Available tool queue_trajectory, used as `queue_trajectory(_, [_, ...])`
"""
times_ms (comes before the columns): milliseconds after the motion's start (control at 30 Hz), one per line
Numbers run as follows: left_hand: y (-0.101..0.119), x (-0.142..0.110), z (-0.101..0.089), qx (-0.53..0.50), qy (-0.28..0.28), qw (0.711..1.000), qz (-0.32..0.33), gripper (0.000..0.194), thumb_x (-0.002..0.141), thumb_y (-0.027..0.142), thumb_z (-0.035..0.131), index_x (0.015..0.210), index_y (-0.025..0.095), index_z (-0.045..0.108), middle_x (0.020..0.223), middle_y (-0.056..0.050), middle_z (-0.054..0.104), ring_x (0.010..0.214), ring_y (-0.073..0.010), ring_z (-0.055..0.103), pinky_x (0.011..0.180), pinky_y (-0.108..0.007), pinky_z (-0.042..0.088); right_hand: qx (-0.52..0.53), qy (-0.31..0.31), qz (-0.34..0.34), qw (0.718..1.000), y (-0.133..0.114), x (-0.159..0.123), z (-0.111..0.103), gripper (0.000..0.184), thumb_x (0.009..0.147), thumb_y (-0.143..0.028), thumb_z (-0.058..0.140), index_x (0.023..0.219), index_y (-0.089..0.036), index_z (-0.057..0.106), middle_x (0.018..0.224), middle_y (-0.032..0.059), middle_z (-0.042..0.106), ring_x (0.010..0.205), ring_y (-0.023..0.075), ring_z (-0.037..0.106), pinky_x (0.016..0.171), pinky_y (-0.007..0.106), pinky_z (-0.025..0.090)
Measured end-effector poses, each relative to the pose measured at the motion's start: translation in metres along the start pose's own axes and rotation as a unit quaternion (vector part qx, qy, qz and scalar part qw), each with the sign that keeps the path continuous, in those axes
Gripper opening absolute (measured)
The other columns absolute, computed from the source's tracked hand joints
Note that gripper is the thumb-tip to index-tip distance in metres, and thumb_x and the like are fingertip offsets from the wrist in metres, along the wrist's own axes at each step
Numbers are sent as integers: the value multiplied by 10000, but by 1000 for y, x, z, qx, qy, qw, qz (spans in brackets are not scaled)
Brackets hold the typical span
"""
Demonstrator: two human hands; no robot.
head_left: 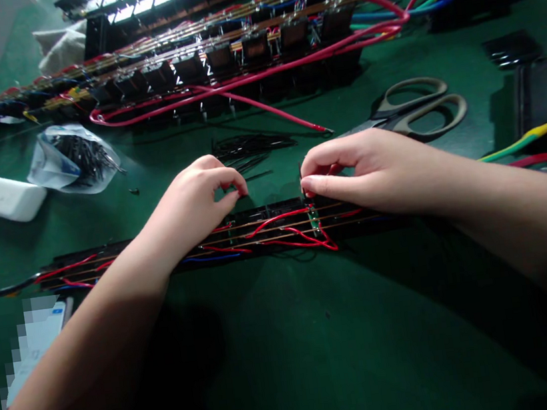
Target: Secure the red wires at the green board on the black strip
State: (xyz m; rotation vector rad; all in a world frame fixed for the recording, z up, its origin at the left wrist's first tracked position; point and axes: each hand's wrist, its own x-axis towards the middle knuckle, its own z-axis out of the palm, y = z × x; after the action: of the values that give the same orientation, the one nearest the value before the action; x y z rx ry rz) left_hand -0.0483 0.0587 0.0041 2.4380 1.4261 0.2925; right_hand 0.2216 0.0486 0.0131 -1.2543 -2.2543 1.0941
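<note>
Across the green table lies a long black strip assembly [252, 238] with red and blue wires, bare copper-coloured rods and a small green circuit board [314, 221]. Thumb and fingers of my right hand [349, 168] pinch a thin black cable tie [303, 191], standing roughly upright at the strip's far edge, above the board. My left hand [206, 190] hovers over the strip's far edge, its fingertips curled in to the thumb. Whether anything thin is between them I cannot make out. Behind the hands, a pile of loose black cable ties [250, 145] lies on the table.
Scissors with grey handles [422, 108] lie behind my right hand. A bag of black cable ties [78, 157] and a white case [9, 198] are at left, a phone [35, 350] nearer me. Larger wired assemblies [214, 58] with a thick red cable [270, 101] fill the back.
</note>
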Motion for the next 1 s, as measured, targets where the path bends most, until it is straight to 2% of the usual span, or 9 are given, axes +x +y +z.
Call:
queue_trajectory(133, [-1,0,1,-7,3,1000,7,152,864,276,669,926,224,798,959,-35,646,857,-158,602,865,-321,541,-5,-1,-6,1000,0,-1,0,235,910,-404,613,818,-210,710,748,8,689,707,162,589,650,315,404])
queue_trajectory(233, [-2,0,2,-4,18,1000,0,198,852,302,683,1005,219,777,998,-42,640,920,-179,612,885,-335,551,-5,-4,-5,1000,0,-1,0,227,912,-395,615,827,-207,709,753,10,690,714,165,593,653,316,404])
queue_trajectory(300, [-2,0,2,2,23,1000,-3,228,844,261,652,1032,212,771,1018,-49,645,949,-185,617,923,-348,551,-7,-5,-1,1000,0,0,0,225,912,-392,617,828,-204,708,759,12,691,718,166,592,658,319,400])
queue_trajectory(500, [-1,0,1,37,4,999,-38,145,825,200,641,919,182,749,969,-52,646,907,-185,596,924,-356,538,-11,-9,5,1000,-2,-1,-1,241,910,-402,605,829,-199,705,762,13,687,722,165,592,669,319,398])
queue_trajectory(700, [-3,0,5,51,-9,998,-44,121,874,173,617,924,177,727,994,-70,649,961,-209,611,951,-389,533,-8,-6,5,1000,-3,-1,-1,243,910,-402,610,825,-197,709,756,11,690,715,164,592,663,318,399])
queue_trajectory(767, [-5,0,7,48,6,998,-42,112,883,179,609,925,184,713,1040,-84,660,1015,-234,618,961,-416,537,-9,-6,3,1000,-3,-1,-1,235,911,-394,616,823,-198,711,756,10,691,712,163,594,661,318,405])
queue_trajectory(867, [-3,-1,6,48,64,997,-24,110,905,188,587,937,201,691,1119,-95,677,1091,-272,614,980,-464,529,-5,4,-7,1000,-2,-1,-1,211,914,-373,630,834,-197,714,772,16,700,724,165,610,672,316,428])
queue_trajectory(933, [4,-4,1,35,108,993,12,109,929,184,567,936,208,674,1049,-73,693,1039,-254,623,961,-458,524,9,23,-17,1000,-2,-2,0,191,920,-360,635,876,-192,715,815,27,712,752,171,631,690,316,458])
queue_trajectory(1000, [15,-9,-3,-8,148,986,77,110,953,170,556,932,211,655,932,-37,690,935,-204,627,911,-405,524,32,48,-30,998,-1,-3,2,189,929,-351,633,979,-187,713,903,47,726,782,180,647,698,322,493])
